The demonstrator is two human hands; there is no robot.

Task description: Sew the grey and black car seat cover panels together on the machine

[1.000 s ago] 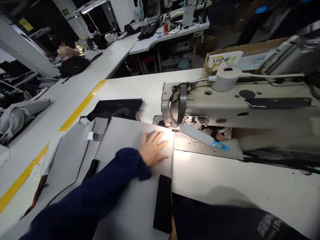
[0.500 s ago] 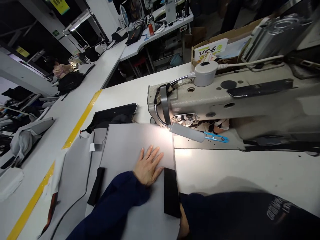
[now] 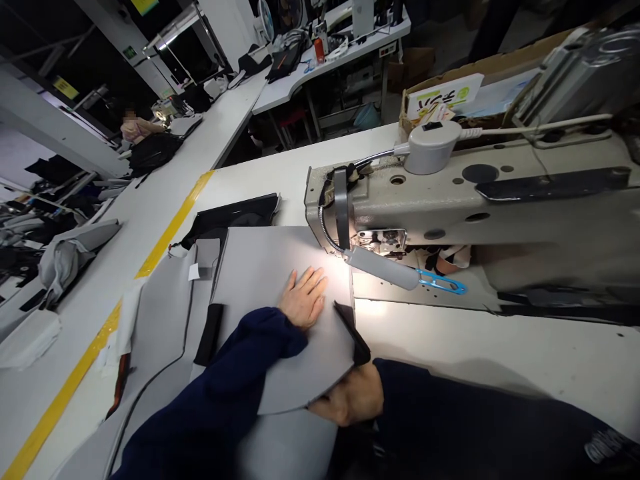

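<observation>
My left hand point(image 3: 304, 299) lies flat on a grey fabric panel point(image 3: 265, 267), its fingers stretched toward the sewing machine point(image 3: 390, 207). At the panel's near right edge, my right hand point(image 3: 353, 393) is closed on the fabric, which bends up there; its fingertips are partly hidden beneath the panel. Just above that hand a black strip point(image 3: 356, 340) stands folded on the panel's edge. Another black strip point(image 3: 209, 333) lies left of my left sleeve. The panel's far right corner reaches the lit area beside the machine head.
A grey lamp point(image 3: 383, 267) with a blue-handled tool point(image 3: 443, 283) hangs off the machine head. More grey fabric with dark piping point(image 3: 160, 320) lies left, near yellow tape point(image 3: 173, 227). Behind the machine stands a cardboard box point(image 3: 407, 107). A person point(image 3: 137, 127) sits far left.
My right hand has moved up and inward, lifting and bending the panel's near edge; the black strip there has folded over. My left hand stays on the panel, its fingers closer together.
</observation>
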